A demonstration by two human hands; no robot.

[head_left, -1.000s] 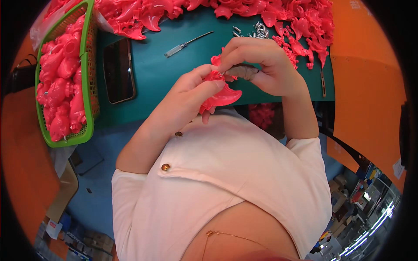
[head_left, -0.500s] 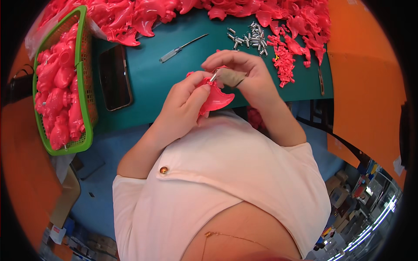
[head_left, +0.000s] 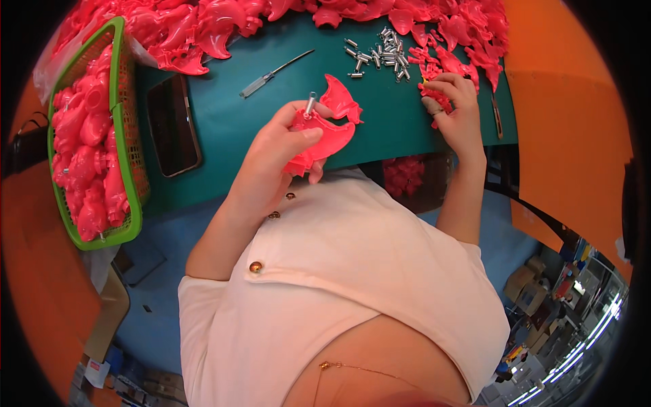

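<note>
My left hand (head_left: pixel 274 146) is closed around a glossy pink curved plastic shell (head_left: pixel 332 141), its hollow side turned up. A small silver spring (head_left: pixel 310 105) stands up from the shell by my fingertips. Just beyond it is another pink curved piece (head_left: pixel 339 98); whether it touches the held shell I cannot tell. Over at the right, my right hand (head_left: pixel 456 108) reaches down to a pile of small pink plastic parts (head_left: pixel 444 102), thumb and forefinger slightly apart, a tan cover on the thumb. The hand partly hides that pile.
Several silver springs (head_left: pixel 390 51) lie left of the small parts. A screwdriver (head_left: pixel 261 83), a phone (head_left: pixel 174 125) and a green basket (head_left: pixel 127 136) of pink pieces are to the left. Pink shells (head_left: pixel 224 30) heap along the back; a slim tool (head_left: pixel 497 115) lies at right.
My right hand has left the shell and moved right to the small pink parts. My left hand keeps the shell, now turned more open to view, with the spring upright.
</note>
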